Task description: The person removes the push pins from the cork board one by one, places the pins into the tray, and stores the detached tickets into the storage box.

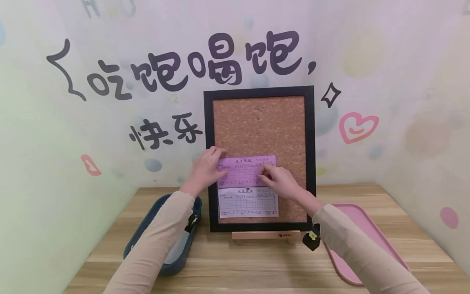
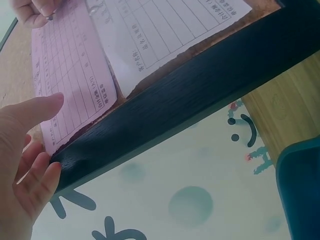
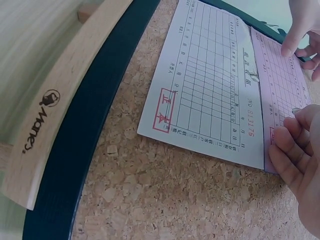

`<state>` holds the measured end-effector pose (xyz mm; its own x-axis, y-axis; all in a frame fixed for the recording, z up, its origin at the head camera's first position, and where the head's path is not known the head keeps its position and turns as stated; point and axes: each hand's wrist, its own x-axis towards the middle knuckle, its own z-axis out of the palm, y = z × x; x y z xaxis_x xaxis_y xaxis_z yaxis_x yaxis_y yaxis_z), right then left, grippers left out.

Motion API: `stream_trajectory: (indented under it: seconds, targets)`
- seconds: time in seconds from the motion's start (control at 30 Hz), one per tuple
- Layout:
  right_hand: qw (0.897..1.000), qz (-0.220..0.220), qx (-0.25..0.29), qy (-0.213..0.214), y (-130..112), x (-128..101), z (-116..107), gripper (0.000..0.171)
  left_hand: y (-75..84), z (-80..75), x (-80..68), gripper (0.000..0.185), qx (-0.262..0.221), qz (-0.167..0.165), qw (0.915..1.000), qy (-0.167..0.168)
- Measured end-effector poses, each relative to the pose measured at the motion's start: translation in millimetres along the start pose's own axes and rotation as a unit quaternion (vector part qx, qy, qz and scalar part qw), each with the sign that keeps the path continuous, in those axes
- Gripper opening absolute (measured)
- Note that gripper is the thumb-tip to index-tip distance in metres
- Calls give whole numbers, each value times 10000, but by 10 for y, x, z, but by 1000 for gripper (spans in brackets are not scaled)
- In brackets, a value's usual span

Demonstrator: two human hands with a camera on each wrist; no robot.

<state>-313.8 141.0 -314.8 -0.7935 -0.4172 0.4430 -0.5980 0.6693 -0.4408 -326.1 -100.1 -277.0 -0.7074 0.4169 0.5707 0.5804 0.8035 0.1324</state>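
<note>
**Pink slip held against cork board**

Right hand (image 1: 280,181) pinches a pin against the pink receipt slip (image 1: 245,171). Left hand (image 1: 205,170), fingers straight, presses the slip's left edge at the black frame. Slip lies on the cork board (image 1: 258,122), overlapping a white receipt slip (image 1: 247,203). Board stands on a wooden easel (image 1: 262,236) on the tabletop (image 1: 257,265).

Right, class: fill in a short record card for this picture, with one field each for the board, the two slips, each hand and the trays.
Board: cork board with black frame, upright on a wooden easel
Pink slip: pink receipt form, flat against the cork
White slip: white receipt form, just below the pink one, a pin at its top edge
Left hand: left hand presses the pink form's left edge
Right hand: right hand presses on the pink form's right part
Trays: dark blue bin to the left, pink tray to the right, both on the wooden table
</note>
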Motion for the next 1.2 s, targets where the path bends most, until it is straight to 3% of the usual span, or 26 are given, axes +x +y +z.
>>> stream_trajectory:
  seconds: [0.27,0.63,1.2]
  targets:
    - [10000,-31,-24,20,-8,-2,4,5,-3,56,10,53,15,65,9999,-79]
    - [10000,-6,11,-22,-19,-7,5,6,-8,92,-53,51,182,91,9992,357]
    - [9999,-35,-96,29,-18,7,10,6,-13,89,-31,33,144,65,9998,114]
